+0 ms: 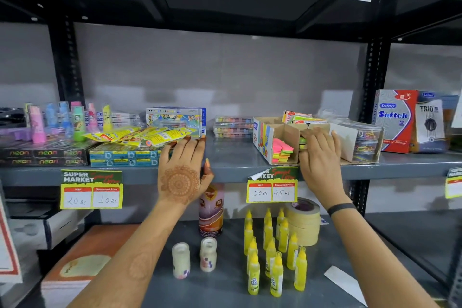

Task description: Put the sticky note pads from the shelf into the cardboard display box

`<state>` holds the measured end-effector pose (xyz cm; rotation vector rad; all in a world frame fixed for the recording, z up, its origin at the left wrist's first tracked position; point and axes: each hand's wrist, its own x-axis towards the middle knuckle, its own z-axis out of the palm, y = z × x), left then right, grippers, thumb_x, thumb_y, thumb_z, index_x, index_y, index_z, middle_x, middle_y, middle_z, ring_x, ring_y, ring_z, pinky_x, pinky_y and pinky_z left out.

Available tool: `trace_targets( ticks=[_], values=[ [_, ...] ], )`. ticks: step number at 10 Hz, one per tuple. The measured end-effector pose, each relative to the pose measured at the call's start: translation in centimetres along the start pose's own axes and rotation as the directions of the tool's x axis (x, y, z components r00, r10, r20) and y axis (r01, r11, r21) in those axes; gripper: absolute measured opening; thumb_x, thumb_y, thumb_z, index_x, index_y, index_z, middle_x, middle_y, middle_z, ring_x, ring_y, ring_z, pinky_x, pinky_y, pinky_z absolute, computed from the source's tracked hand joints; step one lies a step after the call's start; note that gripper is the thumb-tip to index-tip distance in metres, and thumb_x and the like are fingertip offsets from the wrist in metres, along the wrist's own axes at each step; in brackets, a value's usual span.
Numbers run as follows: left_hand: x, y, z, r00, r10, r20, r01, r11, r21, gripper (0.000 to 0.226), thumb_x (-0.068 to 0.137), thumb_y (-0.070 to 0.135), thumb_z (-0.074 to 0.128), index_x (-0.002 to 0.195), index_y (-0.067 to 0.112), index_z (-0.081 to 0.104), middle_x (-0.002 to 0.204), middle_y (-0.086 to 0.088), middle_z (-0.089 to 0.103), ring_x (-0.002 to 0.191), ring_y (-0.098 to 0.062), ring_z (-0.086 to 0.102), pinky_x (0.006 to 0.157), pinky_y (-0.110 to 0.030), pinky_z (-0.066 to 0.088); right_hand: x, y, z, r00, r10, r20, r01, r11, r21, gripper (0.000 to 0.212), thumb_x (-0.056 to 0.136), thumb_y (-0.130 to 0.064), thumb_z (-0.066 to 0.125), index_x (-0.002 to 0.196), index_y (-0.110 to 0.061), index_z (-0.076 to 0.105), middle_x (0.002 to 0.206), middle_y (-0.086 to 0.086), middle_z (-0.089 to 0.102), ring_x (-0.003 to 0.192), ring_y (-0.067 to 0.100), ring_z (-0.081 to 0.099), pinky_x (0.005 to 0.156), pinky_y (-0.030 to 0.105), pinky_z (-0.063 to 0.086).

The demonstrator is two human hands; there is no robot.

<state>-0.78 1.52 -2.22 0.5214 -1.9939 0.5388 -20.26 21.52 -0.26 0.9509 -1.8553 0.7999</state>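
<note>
Head view: the cardboard display box (275, 137) sits on the grey shelf (230, 157). Pink and yellow sticky note pads (282, 151) lie inside it. At the box's right side, the right hand (318, 155) has its fingers (310, 136) curled, pinching a green pad (303, 142). Left of the box, the left hand (183, 170) rests flat, fingers together.

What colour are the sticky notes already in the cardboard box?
Mostly neon pink, with orange, yellow and green layers lower in the stack of sticky notes, seen in the head view.

display box (275, 132) on shelf (232, 157), sticky pads (282, 150) inside, glue bottles (272, 252) below
</note>
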Motion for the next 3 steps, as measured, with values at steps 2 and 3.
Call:
trace_targets(
  ticks=[2,3],
  values=[
    [1.1,1.0,-1.0,0.997,-0.039,-0.068,0.034,0.997,-0.065,0.053,0.084,0.027,0.039,0.125,0.000,0.059,0.122,-0.015,0.062,0.125,-0.033,0.051,0.102,-0.050,0.029,0.3,-0.3,-0.9,1.000,0.021,-0.003,-0.020,0.994,0.107,0.057,0.082,-0.025,0.019,0.127,-0.005,0.048,0.134,0.014,0.052,0.132,0.027,0.037,0.115,0.045,0.010],
    [4.0,2.6,-1.7,0.990,0.013,-0.141,-0.028,0.994,-0.104,0.059,0.083,0.027,0.040,0.133,-0.001,0.052,0.130,-0.015,0.058,0.131,-0.031,0.044,0.106,-0.051,0.029,1.8,-1.4,-1.7,0.995,0.011,-0.098,0.004,0.988,0.153,0.056,0.088,-0.026,0.020,0.137,-0.007,0.038,0.146,0.010,0.040,0.139,0.023,0.024,0.116,0.042,0.006]
  ],
)
